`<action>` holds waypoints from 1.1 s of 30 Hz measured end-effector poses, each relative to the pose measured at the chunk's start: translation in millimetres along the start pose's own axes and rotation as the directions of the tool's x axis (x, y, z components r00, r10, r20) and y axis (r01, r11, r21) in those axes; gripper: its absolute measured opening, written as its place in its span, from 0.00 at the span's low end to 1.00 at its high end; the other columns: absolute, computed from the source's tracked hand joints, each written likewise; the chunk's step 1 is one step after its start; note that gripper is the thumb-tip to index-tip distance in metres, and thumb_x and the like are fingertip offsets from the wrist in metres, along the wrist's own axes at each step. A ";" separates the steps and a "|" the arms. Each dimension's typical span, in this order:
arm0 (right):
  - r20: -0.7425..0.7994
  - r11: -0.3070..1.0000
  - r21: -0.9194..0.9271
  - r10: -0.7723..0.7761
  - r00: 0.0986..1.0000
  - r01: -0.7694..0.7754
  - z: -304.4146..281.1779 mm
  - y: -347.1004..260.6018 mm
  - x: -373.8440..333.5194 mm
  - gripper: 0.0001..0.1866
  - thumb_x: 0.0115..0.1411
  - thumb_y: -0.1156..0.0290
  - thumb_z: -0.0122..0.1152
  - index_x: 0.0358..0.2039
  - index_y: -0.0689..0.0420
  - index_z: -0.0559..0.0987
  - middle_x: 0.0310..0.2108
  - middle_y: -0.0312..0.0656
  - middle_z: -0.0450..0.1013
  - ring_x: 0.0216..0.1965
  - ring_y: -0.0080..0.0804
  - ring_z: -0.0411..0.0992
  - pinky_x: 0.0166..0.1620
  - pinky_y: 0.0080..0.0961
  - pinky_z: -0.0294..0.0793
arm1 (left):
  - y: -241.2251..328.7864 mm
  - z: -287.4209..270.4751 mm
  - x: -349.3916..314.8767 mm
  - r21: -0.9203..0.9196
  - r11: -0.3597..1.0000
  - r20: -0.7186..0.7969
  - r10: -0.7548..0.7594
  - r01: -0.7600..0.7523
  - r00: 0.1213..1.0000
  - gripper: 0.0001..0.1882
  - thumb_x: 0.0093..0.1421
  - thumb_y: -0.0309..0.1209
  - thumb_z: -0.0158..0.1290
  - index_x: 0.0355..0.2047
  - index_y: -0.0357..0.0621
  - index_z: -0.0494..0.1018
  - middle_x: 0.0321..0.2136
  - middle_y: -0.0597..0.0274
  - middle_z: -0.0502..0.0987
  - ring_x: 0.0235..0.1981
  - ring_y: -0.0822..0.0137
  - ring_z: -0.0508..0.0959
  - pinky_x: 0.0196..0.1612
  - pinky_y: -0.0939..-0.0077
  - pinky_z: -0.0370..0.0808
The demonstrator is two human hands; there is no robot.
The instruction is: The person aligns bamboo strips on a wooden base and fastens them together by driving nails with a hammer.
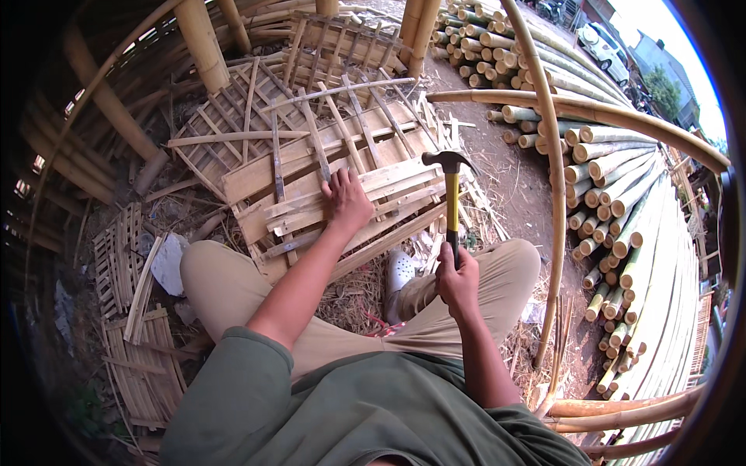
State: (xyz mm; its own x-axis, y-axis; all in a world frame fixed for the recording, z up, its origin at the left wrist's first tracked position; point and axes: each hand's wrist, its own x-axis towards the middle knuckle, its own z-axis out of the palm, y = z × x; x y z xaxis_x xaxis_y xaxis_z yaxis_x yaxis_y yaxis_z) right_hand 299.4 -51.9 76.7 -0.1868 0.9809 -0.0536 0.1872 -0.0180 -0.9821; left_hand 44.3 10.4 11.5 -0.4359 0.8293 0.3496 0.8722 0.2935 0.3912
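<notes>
My right hand [457, 273] is wrapped round the black grip of a claw hammer [452, 194], which stands upright over my right knee. It has a dark steel head and a yellow-and-black handle. Ahead of me lies a panel of split bamboo slats [272, 167] crossed by thin bamboo strips [312, 136]. On its near part my left hand [347, 200] rests with curled fingers on a pale bamboo slat [396, 177], beside the end of a cross strip. The fingertips are partly hidden. The hammer head is apart from the slats.
More slatted panels [233, 116] lie beyond, among bamboo posts [200, 46]. Smaller slatted pieces [144, 365] lie at left. A large stack of bamboo poles [622, 210] fills the right side, behind a curved bamboo pole [552, 179]. Bamboo scraps [486, 213] litter the ground near my shoe [400, 270].
</notes>
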 end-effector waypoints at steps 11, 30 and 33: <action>-0.013 0.842 -0.540 0.020 1.000 -0.024 21.4 29.7 -27.1 0.18 0.68 0.62 0.52 0.32 0.67 0.74 0.25 0.65 0.73 0.30 0.67 0.73 0.34 0.53 0.71 | -3.7 5.6 -0.6 0.060 0.995 -0.062 -0.081 0.084 0.995 0.17 0.58 0.29 0.48 0.47 0.37 0.66 0.46 0.49 0.66 0.52 0.51 0.66 0.58 0.49 0.54; -0.083 0.703 -0.711 -0.041 0.996 -0.030 44.6 46.1 -23.0 0.16 0.69 0.63 0.51 0.32 0.65 0.72 0.23 0.64 0.73 0.27 0.67 0.73 0.29 0.53 0.69 | 4.1 5.3 -2.6 0.031 0.998 -0.075 -0.050 0.053 0.996 0.17 0.60 0.28 0.45 0.50 0.38 0.65 0.47 0.50 0.65 0.53 0.53 0.65 0.61 0.51 0.54; -0.060 0.813 -0.581 0.003 0.998 -0.038 43.4 21.7 -25.5 0.16 0.68 0.63 0.52 0.31 0.65 0.73 0.22 0.66 0.73 0.27 0.70 0.73 0.32 0.60 0.70 | -11.3 5.9 -5.5 0.072 0.992 -0.090 -0.097 0.104 0.991 0.17 0.61 0.28 0.44 0.50 0.38 0.66 0.46 0.51 0.65 0.53 0.53 0.66 0.60 0.51 0.55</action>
State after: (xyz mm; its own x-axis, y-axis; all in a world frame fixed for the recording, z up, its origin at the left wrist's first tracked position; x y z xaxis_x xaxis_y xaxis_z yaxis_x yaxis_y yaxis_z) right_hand 266.4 -85.7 48.9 -0.1278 0.9907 -0.0458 0.7193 0.0608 -0.6921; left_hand 38.1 5.3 0.0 -0.5369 0.7509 0.3846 0.8358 0.4115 0.3635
